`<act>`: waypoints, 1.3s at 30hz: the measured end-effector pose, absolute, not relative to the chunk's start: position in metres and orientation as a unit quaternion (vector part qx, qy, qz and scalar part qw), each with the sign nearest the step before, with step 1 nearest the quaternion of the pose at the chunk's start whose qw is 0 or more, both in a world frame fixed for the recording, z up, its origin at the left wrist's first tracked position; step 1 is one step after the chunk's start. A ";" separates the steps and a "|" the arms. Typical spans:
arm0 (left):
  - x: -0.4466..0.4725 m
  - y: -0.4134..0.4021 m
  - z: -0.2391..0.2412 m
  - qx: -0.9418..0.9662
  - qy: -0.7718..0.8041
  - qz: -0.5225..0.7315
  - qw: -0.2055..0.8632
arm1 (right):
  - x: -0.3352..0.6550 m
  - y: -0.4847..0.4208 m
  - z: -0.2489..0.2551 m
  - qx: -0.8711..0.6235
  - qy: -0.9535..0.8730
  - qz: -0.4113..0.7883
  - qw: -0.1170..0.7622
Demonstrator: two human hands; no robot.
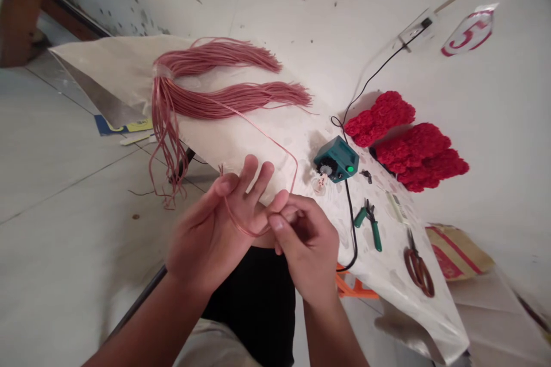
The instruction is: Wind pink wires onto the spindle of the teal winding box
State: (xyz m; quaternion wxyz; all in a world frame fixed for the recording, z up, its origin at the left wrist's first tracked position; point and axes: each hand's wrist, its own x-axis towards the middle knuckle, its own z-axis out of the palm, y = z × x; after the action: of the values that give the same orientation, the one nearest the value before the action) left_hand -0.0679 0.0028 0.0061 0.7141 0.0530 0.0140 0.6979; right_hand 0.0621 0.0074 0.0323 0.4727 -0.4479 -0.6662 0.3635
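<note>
A thin pink cord [241, 228] loops across the palm of my left hand [215, 229], which is turned up. My left thumb presses the cord near its short end, while the other fingers stretch out, partly spread. My right hand [307, 241] is closed, its thumb and forefinger pinching the same cord close to the left fingers. From there the strand rises and runs back toward a large bundle of pink cords [241, 97] on the table. A clear band [162, 71] gathers the bundle at its left end, and loose ends hang over the edge.
On the covered table [267, 166] stands a teal motor box [338, 157] with a lit green button. Green-handled pliers [369, 223] and scissors [417, 269] lie to the right. Red fuzzy bundles [417, 152] rest against the wall. A black cable [353, 223] runs over the table's front edge.
</note>
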 end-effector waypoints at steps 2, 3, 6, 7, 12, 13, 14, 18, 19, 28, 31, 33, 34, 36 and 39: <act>-0.068 0.001 0.007 0.061 0.011 0.698 0.714 | 0.062 0.004 0.032 -0.459 -0.664 0.328 0.491; -0.067 0.001 0.007 0.066 0.007 0.697 0.714 | 0.063 0.002 0.032 -0.464 -0.666 0.314 0.493; -0.067 0.000 0.006 0.075 0.006 0.695 0.715 | 0.064 -0.003 0.034 -0.482 -0.677 0.280 0.480; -0.067 -0.001 0.005 0.077 0.007 0.697 0.713 | 0.065 -0.005 0.034 -0.488 -0.681 0.270 0.474; -0.068 -0.003 0.005 0.101 0.022 0.713 0.694 | 0.064 -0.010 0.037 -0.509 -0.692 0.241 0.452; -0.068 -0.004 0.005 0.105 0.022 0.714 0.691 | 0.063 -0.011 0.038 -0.511 -0.694 0.236 0.449; -0.068 -0.004 0.006 0.105 0.021 0.715 0.691 | 0.063 -0.012 0.039 -0.512 -0.697 0.230 0.447; -0.065 -0.007 0.006 0.107 0.014 0.709 0.697 | 0.060 -0.013 0.040 -0.505 -0.714 0.183 0.450; -0.063 -0.007 0.005 0.107 0.016 0.707 0.699 | 0.059 -0.013 0.039 -0.501 -0.719 0.163 0.453; -0.055 -0.009 0.001 0.134 0.017 0.701 0.701 | 0.055 -0.007 0.033 -0.507 -0.691 0.185 0.482; -0.054 -0.009 0.000 0.131 -0.016 0.693 0.709 | 0.056 -0.005 0.032 -0.511 -0.657 0.259 0.491; -0.054 -0.009 0.000 0.118 -0.031 0.686 0.718 | 0.056 -0.004 0.031 -0.512 -0.638 0.292 0.495; -0.054 -0.009 0.000 0.112 -0.037 0.683 0.721 | 0.056 -0.004 0.032 -0.512 -0.631 0.303 0.497; -0.055 -0.007 0.001 0.094 -0.050 0.679 0.726 | 0.057 -0.004 0.032 -0.510 -0.623 0.317 0.501; -0.057 -0.006 0.002 0.047 -0.078 0.668 0.739 | 0.060 -0.004 0.032 -0.497 -0.611 0.345 0.510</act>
State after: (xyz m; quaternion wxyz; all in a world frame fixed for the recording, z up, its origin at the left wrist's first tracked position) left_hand -0.0568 -0.0055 0.0022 0.7388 0.0474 -0.0780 0.6677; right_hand 0.0603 -0.0043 0.0324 0.5100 -0.4971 -0.6112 0.3452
